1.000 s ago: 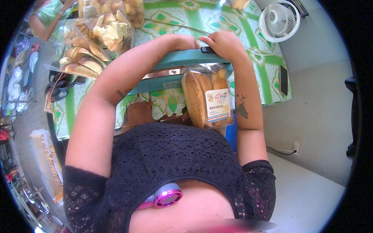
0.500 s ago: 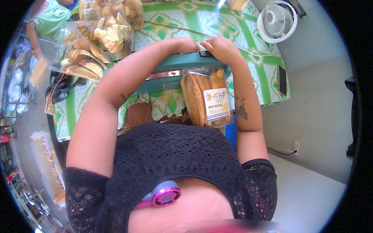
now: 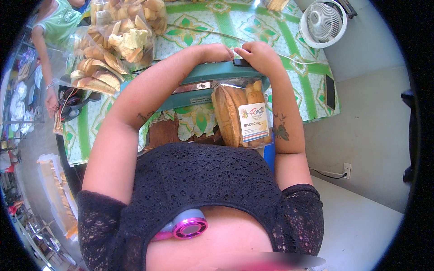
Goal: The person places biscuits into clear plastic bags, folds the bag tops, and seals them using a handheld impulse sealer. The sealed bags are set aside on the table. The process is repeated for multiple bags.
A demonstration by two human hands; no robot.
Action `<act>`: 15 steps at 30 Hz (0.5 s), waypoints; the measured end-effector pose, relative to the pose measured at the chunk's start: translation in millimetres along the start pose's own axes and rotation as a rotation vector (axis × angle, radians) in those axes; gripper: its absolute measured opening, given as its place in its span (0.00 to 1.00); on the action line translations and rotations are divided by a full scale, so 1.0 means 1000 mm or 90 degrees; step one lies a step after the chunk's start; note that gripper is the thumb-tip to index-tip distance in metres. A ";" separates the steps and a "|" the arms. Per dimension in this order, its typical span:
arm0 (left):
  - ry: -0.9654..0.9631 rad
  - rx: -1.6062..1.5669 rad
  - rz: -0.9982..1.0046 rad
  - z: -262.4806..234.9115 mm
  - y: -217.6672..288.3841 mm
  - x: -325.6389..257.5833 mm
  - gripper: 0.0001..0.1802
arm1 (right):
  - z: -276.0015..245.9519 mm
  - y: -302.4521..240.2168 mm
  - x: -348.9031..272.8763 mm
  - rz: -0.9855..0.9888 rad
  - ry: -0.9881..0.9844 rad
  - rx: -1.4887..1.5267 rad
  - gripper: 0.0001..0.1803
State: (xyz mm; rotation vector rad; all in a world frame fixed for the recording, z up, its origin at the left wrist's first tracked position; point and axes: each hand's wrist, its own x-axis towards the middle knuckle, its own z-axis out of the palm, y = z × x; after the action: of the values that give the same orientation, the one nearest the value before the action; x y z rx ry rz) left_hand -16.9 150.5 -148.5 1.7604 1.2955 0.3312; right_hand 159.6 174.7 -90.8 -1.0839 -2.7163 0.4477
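**A:** ok so starting at the fingertips: the right hand [image 3: 258, 56] is curled over, fingers pinched down on the top edge of a clear bag of bread [image 3: 242, 113], right where a small dark bar [image 3: 242, 63] sits on the teal machine [image 3: 199, 86]. The left hand [image 3: 218, 53] is right beside it, fingertips nearly touching the right ones. Can't tell if the left is actually pinching the bag or just pressing, its fingers are tucked under and hidden from this angle.

**B:** and the bag itself?

**A:** hangs down from the teal machine's front edge toward the person, long golden loaves inside, white label on the front. Its top edge is covered by the right hand, so the mouth of the bag is impossible to make out.

**B:** what's around it?

**A:** green patterned tablecloth [image 3: 271, 31], a heap of clear bags of pastries [image 3: 113, 45] to the left, a white fan [image 3: 324, 22] on the floor top right, partly cut off by the rim. A dark flat thing [image 3: 330, 91] lies at the table's right edge, too small to identify. Another person in a green top [image 3: 58, 27] stands at far left, mostly cropped.
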 end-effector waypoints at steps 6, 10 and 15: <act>-0.006 -0.060 -0.056 0.000 0.001 -0.001 0.10 | -0.004 -0.002 0.001 0.048 -0.036 -0.036 0.21; 0.010 -0.090 -0.072 0.001 0.002 -0.003 0.09 | -0.005 -0.004 0.000 0.045 -0.029 -0.027 0.21; 0.005 -0.110 -0.085 0.001 0.004 -0.005 0.09 | -0.005 -0.005 -0.001 0.061 -0.020 -0.026 0.21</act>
State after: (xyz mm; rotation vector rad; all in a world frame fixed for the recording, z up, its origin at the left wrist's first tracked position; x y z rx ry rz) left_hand -16.1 145.3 -144.2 1.5225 1.3412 0.3633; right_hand 158.5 171.9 -84.3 -1.2328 -2.7201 0.4302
